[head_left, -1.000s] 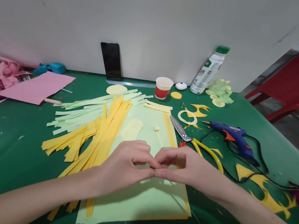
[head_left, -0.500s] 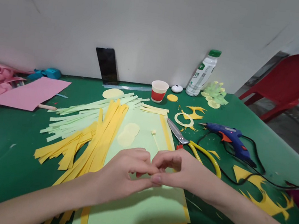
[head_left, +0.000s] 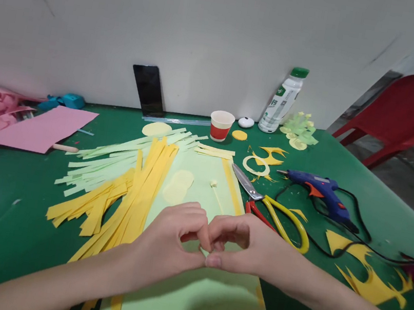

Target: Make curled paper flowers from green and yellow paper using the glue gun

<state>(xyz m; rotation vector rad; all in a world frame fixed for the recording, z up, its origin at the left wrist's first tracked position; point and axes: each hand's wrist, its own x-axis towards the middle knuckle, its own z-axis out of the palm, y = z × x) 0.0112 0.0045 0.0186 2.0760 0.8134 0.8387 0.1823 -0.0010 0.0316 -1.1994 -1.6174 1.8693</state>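
Observation:
My left hand [head_left: 178, 236] and my right hand [head_left: 238, 242] meet at the fingertips above the light green paper sheet [head_left: 185, 302]. Both are closed in a pinch, thumbs against bent fingers. A tiny pale sliver shows between the tips, too small and covered to name. Just beyond them on the sheet lie a thin strip with a small curled head [head_left: 213, 183] and pale yellow paper discs [head_left: 178, 187]. To the right of my right hand rest scissors [head_left: 283, 215] with red and yellow handles, blades pointing away.
Yellow paper strips [head_left: 147, 187] and light green strips [head_left: 95, 174] lie on the left. A blue glue gun [head_left: 322, 190] with a black cord and yellow scraps [head_left: 370, 283] are on the right. Behind stand a paper cup [head_left: 221, 126], a bottle [head_left: 283, 101] and a dark phone [head_left: 148, 90].
My fingertips have shifted slightly toward me and to the left, with the fingers more curled. The view has moved slightly, and more of the scissors' red handle shows.

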